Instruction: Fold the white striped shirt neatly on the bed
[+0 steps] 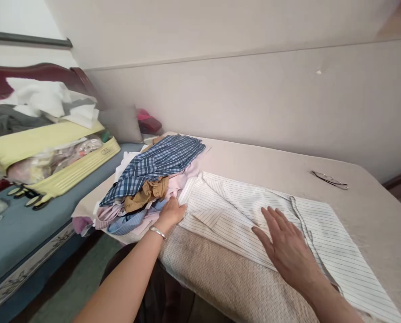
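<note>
A white garment [234,215] with thin dark stripes lies spread along the padded surface, its near part folded over in layers. My left hand [172,211], with a silver bangle at the wrist, is closed at the garment's left end, beside the clothes pile; its fingertips are partly hidden. Over the middle of the garment, my right hand [284,244] is stretched out palm down with fingers extended and holds nothing. Whether its palm touches the cloth is unclear. Left of the garment is a heap of clothes with a blue plaid shirt [163,157] on top and a brown cloth [146,194] below it.
A pair of eyeglasses [330,179] lies at the far right of the padded surface [271,157]. Behind it rises a pale wall [237,98]. To the left, a bed [45,229] holds a yellow case [79,166], white cloths [41,96] and a grey pillow [121,123].
</note>
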A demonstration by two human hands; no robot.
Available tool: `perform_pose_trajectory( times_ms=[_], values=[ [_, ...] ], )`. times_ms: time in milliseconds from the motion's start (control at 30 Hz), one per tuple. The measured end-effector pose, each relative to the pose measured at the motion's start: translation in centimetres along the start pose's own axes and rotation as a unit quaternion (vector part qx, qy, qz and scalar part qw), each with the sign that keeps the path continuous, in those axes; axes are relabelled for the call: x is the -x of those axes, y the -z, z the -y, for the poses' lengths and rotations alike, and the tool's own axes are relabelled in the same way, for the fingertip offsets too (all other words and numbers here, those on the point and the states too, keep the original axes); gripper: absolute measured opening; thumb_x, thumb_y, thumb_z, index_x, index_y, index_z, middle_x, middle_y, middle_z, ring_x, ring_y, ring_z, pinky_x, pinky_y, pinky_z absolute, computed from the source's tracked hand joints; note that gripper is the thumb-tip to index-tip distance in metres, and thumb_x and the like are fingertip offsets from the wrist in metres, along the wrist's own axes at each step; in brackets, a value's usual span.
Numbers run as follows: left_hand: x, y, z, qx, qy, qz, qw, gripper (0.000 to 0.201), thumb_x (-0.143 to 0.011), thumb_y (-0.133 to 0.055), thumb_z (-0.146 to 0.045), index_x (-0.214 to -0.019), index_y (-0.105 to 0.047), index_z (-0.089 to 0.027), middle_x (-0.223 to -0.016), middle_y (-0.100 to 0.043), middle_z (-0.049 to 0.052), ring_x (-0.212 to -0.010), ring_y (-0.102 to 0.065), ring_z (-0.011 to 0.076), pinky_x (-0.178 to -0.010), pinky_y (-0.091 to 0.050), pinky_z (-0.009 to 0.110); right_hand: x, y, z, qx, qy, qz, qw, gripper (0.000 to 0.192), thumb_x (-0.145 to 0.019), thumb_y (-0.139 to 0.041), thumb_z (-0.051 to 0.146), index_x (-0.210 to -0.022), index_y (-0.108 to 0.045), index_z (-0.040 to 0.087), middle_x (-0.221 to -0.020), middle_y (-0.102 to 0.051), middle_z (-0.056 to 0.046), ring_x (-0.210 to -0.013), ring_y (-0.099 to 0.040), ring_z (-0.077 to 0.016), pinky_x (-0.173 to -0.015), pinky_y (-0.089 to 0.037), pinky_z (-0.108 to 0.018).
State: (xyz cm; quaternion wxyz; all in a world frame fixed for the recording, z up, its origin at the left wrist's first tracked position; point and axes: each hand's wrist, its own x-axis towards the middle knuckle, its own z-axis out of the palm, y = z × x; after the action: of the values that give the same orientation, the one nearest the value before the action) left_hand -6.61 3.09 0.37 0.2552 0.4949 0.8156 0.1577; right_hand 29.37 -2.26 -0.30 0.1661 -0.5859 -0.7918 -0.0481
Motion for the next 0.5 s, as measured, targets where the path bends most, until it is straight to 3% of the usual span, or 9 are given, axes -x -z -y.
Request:
perform_pose_trajectory(
  times_ms=[133,267,400,500],
  values=[
    [0.0,-0.7,0.1,0.087,0.029,-0.007,0.996,0.049,-0.079,-0.073,-0.037,-0.116,-0.053,-0.012,-0.119,-0.069,0.026,-0.110,-0.067,0.0353,-0.084,-0.046,0.035,0.5,-2.1,2.1,-0.020,0.013,0.024,0.999,0.073,-0.104,-0.023,0.066,-0.153,-0.044,0.016,-0.155,-0.050,-0.019,-0.147,-0.042,-0.0350,-0.112,-0.043,-0.056],
    [0.8,-1.1,0.3,0.196,0.044,0.003,0.980,0.051,-0.073,-0.078,-0.034,-0.113,-0.051,-0.016,-0.105,-0.071,0.016,-0.089,-0.070,0.0275,-0.067,-0.045,0.030,1.3,-3.9,4.2,-0.022,0.009,0.076,0.997,0.068,-0.105,-0.031,0.063,-0.150,-0.050,0.016,-0.154,-0.051,-0.018,-0.144,-0.046,-0.0343,-0.111,-0.045,-0.054],
    [1.0,-1.6,0.4,0.314,0.059,0.036,0.947,0.036,-0.073,-0.076,-0.032,-0.098,-0.054,-0.019,-0.071,-0.064,0.002,-0.056,-0.059,0.0173,-0.050,-0.036,0.026,2.1,-5.1,7.2,-0.014,0.037,0.070,0.997,0.068,-0.103,-0.041,0.062,-0.151,-0.049,0.014,-0.158,-0.045,-0.019,-0.147,-0.041,-0.0366,-0.115,-0.040,-0.056],
    [0.4,-2.1,0.6,0.401,0.069,0.040,0.913,0.036,-0.067,-0.081,-0.032,-0.091,-0.057,-0.018,-0.061,-0.060,-0.001,-0.051,-0.056,0.0161,-0.050,-0.037,0.026,2.4,-5.6,9.3,-0.026,0.068,0.051,0.996,0.070,-0.100,-0.050,0.061,-0.153,-0.045,0.015,-0.162,-0.040,-0.019,-0.149,-0.038,-0.0369,-0.117,-0.037,-0.056]
  ],
)
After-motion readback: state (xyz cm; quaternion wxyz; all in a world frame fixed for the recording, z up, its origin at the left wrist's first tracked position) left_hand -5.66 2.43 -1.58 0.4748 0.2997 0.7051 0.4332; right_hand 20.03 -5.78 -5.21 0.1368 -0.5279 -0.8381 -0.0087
